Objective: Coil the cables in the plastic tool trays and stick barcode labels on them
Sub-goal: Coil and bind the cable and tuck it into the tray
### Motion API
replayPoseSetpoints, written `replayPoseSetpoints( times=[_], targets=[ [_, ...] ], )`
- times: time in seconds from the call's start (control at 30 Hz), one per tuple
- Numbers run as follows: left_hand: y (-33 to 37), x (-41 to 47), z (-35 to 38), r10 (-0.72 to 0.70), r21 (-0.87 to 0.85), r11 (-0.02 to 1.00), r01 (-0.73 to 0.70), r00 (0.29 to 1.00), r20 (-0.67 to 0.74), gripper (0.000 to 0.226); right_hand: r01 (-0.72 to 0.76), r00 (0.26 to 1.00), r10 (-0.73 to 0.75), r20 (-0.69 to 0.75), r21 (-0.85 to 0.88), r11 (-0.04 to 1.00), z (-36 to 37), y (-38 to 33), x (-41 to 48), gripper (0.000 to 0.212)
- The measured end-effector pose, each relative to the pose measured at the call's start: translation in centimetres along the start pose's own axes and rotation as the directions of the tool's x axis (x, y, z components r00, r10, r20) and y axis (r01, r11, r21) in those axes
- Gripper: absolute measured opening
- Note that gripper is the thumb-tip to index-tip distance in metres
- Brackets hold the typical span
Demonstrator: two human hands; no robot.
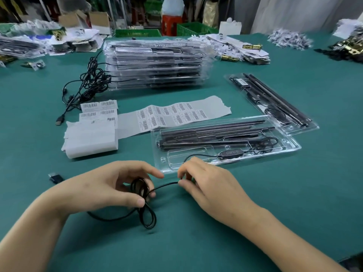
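A black cable [145, 214] lies partly looped on the green table in front of me. My left hand [110, 187] pinches the loops between thumb and fingers. My right hand [204, 185] pinches the straight run of the same cable a little to the right. That cable leads up into a clear plastic tray [290, 149] holding dark rods and an inline controller [231, 153]. A strip of barcode labels [172, 114] lies just beyond the tray.
A second clear tray [312, 124] with a label on it lies at right. A tall stack of trays [155, 63] stands at centre back, tangled cables [88, 83] hanging to its left. Folded label backing [92, 138] sits at left, a small black part [56, 177] beside my left arm.
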State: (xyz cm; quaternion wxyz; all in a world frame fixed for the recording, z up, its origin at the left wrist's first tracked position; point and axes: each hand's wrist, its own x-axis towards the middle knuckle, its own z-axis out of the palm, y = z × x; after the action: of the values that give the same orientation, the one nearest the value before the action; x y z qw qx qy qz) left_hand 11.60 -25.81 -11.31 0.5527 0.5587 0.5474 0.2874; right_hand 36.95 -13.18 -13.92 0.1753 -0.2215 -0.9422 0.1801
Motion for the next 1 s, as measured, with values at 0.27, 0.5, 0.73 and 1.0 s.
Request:
replayPoseSetpoints(
  times=[0.27, 0.5, 0.73, 1.0],
  targets=[
    [0.0, 0.3, -0.2, 0.011, 0.152, 0.988, 0.013, 0.989, -0.150, 0.043, -0.122, 0.980, 0.115, -0.159, -0.033, 0.992, -1.2, 2.0, -2.2, 0.018],
    [-0.7, 1.2, -0.3, 0.127, 0.283, 0.959, 0.030, 0.845, -0.520, 0.005, -0.035, 0.985, 0.015, -0.173, -0.113, 0.993, 0.1, 2.3, -2.9, 0.032],
    [-0.9, 1.6, 0.4, 0.192, 0.419, 0.905, 0.079, 0.802, -0.565, 0.019, -0.036, 0.967, -0.018, -0.253, -0.206, 0.978, 0.4, 2.4, -3.0, 0.045],
    [-0.2, 0.6, 0.3, 0.048, 0.204, 0.979, 0.001, 0.971, -0.234, 0.023, -0.050, 0.989, 0.015, -0.149, -0.235, 0.971, 0.5, 2.1, -2.9, 0.050]
  ],
)
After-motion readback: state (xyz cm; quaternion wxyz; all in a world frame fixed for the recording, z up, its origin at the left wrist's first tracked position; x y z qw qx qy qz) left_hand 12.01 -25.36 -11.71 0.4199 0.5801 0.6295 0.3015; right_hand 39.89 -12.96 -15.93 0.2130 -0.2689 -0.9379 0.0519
